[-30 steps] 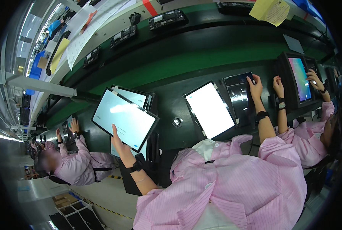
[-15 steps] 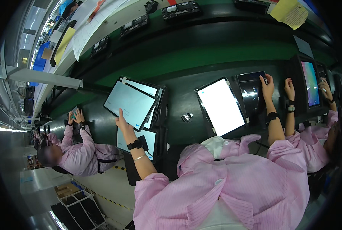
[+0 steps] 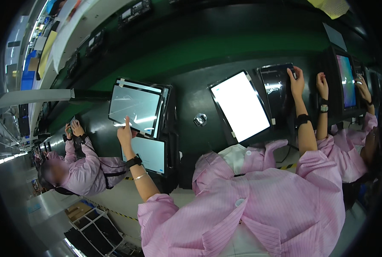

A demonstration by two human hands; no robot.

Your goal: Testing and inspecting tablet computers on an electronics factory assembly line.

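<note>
Left hand (image 3: 125, 132), left of centre: forearm rises from the lower middle, black wrist strap and thin bangle on it, fingers closed on the lower edge of a flat grey display panel (image 3: 135, 107), thumb up against its face. Panel is held tilted above a stack of like panels, tape tabs along its top edge, ceiling lights reflected in it. Just below the hand, a second, paler panel (image 3: 150, 153) leans in a dark holder. Right hand (image 3: 296, 81), upper right: arm stretched nearly straight up the frame, black wrist strap, fingers curled over the upper right corner of a dark glossy panel (image 3: 277, 92); grip looks closed on the edge, palm hidden. Between the two hands, a lit white screen (image 3: 241, 106) lies angled on the dark green bench (image 3: 186, 55). Small round metal piece (image 3: 200, 119) sits on the bench left of that screen. Far right, another worker's hands (image 3: 322, 85) reach to a coloured upright screen (image 3: 347, 81). Lower left, a third worker in pink (image 3: 88, 169) has both hands on the bench.
</note>
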